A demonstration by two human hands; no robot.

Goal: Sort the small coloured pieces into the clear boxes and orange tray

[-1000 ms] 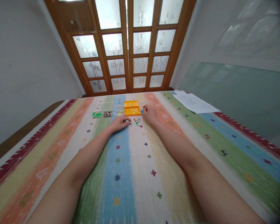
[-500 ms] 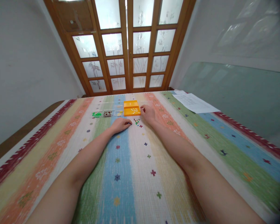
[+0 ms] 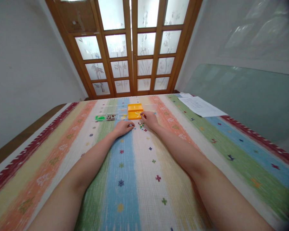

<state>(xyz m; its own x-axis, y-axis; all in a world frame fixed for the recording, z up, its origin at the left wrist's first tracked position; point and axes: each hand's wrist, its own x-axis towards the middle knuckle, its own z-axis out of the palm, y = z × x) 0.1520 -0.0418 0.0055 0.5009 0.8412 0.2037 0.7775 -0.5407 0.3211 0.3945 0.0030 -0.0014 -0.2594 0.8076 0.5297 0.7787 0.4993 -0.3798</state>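
Far out on the striped cloth (image 3: 139, 179) lies an orange tray (image 3: 135, 111) with small pale pieces in it. In front of it sits a little heap of coloured beads (image 3: 141, 125). My left hand (image 3: 123, 127) rests knuckles-up just left of the heap, fingers curled and pinched together; what they hold is too small to make out. My right hand (image 3: 149, 118) sits at the tray's right front corner, fingers curled toward the tray's edge, its grip hidden from me.
Left of the tray stand small clear boxes, one with green pieces (image 3: 100, 118) and one with dark red pieces (image 3: 111, 117). A white printed sheet (image 3: 201, 106) lies at the far right. Wooden glazed doors (image 3: 135, 48) close off the far end.
My right hand has slid left along the tray's front, from its right side to its near corner. My left hand has stayed almost still by the beads.
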